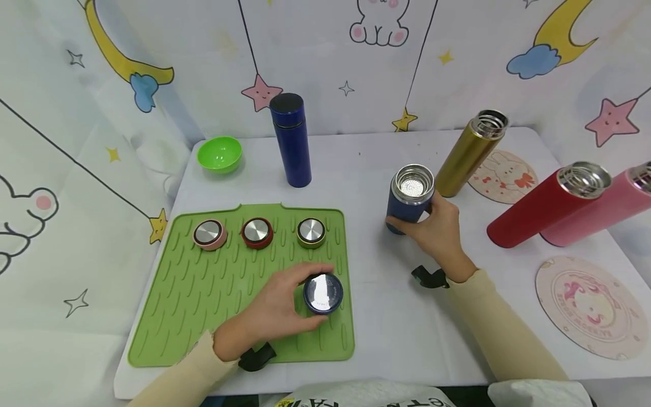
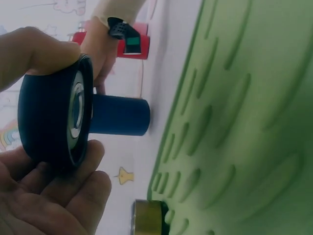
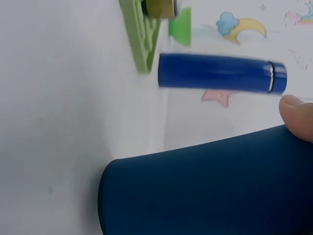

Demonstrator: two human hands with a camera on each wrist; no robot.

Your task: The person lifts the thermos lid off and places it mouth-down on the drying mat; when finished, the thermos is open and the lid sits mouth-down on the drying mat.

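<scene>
Dark blue thermos lid [image 1: 322, 294] was right up front, held between thumb and fingers of the left hand [image 1: 277, 299], above the green mat [image 1: 198, 299] near its right edge. Right hand [image 1: 439, 232] had a grip on an uncapped blue thermos [image 1: 404, 210] beyond that edge. Pink lid [image 1: 209, 233], red lid [image 1: 257, 233] and gold lid [image 1: 311, 233] sat near the mat's far edge, steel tops up.
</scene>
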